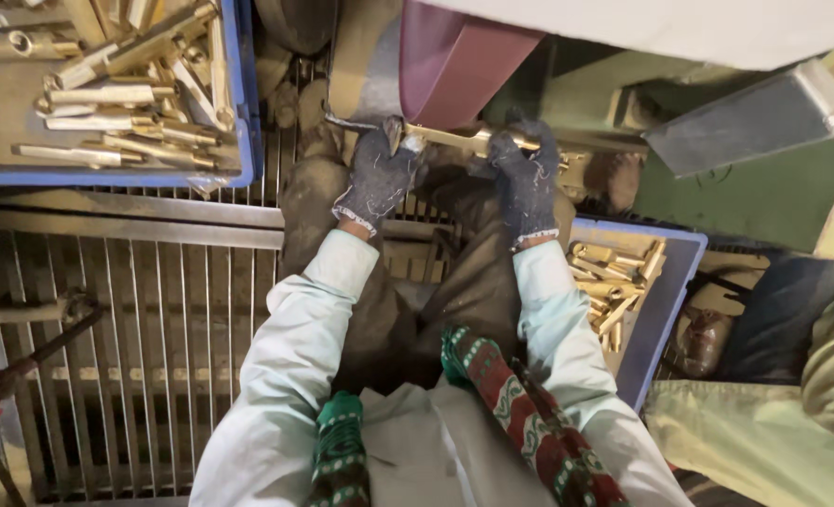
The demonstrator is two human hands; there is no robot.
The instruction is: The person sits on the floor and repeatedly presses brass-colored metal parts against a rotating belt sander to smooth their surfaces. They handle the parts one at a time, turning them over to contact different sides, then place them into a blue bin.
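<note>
Blue tray of brass rods upper left; second blue tray of brass pieces right; metal grating below.

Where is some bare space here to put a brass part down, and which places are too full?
Free: the metal grating left of the left sleeve, below the upper blue tray. Crowded: that tray, piled with brass rods; the lower blue tray, full of brass pieces; and the belt, where left hand and right hand grip a brass rod.

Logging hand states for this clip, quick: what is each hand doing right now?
Left hand: gloved, closed on one end of the brass rod at the sanding belt.
Right hand: gloved, closed on its other end.
</note>
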